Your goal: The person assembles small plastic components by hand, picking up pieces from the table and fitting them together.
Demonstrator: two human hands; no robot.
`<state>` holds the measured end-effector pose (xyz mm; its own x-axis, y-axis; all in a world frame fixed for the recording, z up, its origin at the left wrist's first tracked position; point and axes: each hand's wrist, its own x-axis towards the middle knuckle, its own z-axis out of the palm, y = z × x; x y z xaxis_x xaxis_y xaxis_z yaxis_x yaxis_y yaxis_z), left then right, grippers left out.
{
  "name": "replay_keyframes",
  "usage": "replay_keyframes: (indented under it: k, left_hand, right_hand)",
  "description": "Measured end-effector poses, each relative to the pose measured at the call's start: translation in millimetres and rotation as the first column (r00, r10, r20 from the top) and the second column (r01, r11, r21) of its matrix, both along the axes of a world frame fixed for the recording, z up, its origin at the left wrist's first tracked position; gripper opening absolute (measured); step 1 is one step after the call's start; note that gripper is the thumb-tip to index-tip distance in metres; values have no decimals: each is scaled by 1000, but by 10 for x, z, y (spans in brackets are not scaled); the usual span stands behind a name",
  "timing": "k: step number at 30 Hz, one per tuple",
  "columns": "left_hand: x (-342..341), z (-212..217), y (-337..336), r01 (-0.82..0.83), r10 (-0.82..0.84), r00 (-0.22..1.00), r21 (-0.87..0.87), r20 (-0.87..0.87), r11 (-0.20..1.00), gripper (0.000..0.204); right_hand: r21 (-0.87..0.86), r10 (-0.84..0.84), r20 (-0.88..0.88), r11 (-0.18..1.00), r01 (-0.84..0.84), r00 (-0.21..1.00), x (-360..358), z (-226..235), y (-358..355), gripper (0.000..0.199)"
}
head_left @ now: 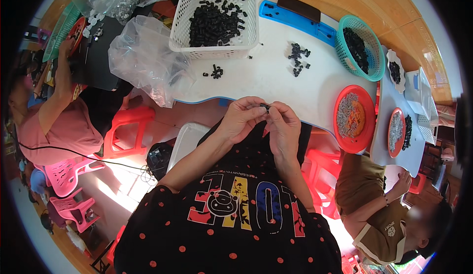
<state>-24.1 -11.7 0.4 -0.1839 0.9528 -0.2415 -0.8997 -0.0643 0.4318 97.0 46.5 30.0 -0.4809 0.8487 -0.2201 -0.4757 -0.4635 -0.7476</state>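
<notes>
Just past the table's near edge, my left hand and my right hand meet, fingertips pinched together on a small black cylindrical part. Much of the part is hidden by the fingers. On the white table ahead lie a loose cluster of similar black parts and a smaller cluster to its left. Behind them stands a white perforated basket with a heap of black parts in it. To the right, a red plate holds many small grey metal pieces.
A blue tray with a dark block across it lies at the back, beside a teal basket of black parts. A clear plastic bag hangs over the table's left edge. Co-workers sit at both sides; red stools stand nearby.
</notes>
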Motion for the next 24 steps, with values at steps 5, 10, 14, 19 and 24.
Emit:
replay_keyframes:
  k: [5,10,14,19,24]
  left_hand:
    - [3,-24,-12,1,-1,1000,-10,-7,1000,16]
    - [14,17,2,20,-20,999,-3,40,1000,18]
    - [-7,54,17,76,-78,995,39,63,996,16]
    - [-70,-10,26,183,-187,982,139,15,973,13]
    - [-59,-66,44,185,-189,982,124,21,975,29]
  right_hand:
    - [181,-1,37,983,-6,999,4,19,24,10]
    - [333,0,186,941,-64,982,57,44,49,12]
    - [390,52,258,908,-153,965,122,71,107,13]
    - [291,234,251,907,-304,939,205,102,212,11]
    - [279,282,262,893,-352,923,239,25,269,10]
